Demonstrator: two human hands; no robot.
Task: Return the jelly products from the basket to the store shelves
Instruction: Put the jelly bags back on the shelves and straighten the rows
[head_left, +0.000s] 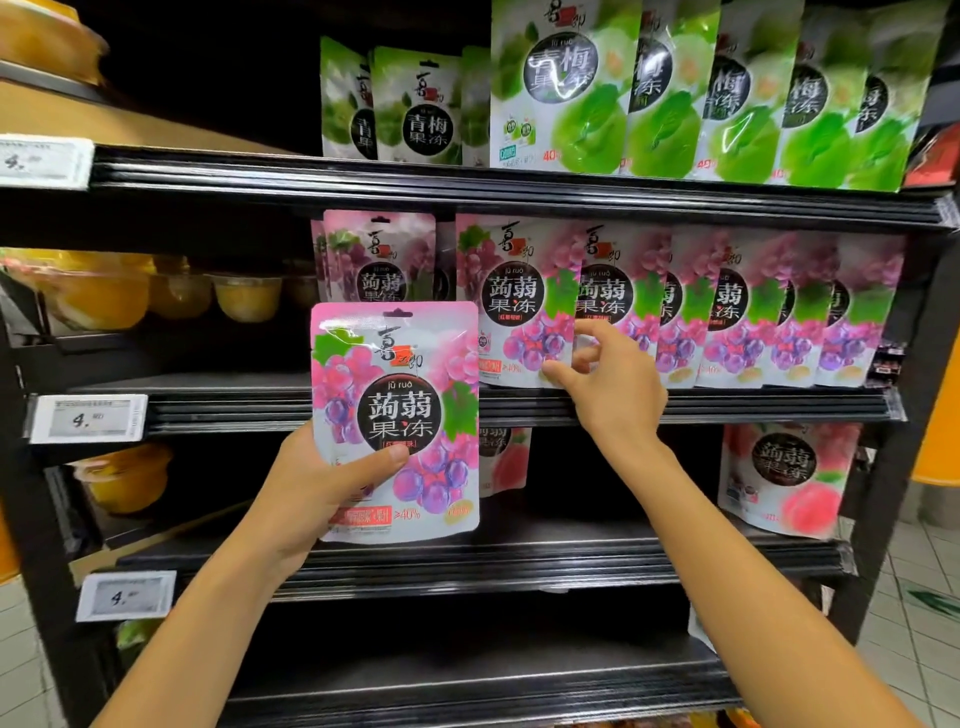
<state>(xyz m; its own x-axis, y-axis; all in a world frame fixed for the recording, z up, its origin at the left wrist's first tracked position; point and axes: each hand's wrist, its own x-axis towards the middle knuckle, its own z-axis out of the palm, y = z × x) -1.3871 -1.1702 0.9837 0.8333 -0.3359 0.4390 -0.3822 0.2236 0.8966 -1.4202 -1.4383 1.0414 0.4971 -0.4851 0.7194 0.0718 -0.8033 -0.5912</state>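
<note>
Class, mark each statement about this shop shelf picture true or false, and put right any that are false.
1. The left hand holds a grape jelly pouch. True.
2. The green plum pouches stand on the lowest shelf. False: they are on the highest shelf in view.
3. The right hand pinches the edge of a shelved grape pouch. True.
4. The peach pouch stands above the grape row. False: it is one shelf below.
</note>
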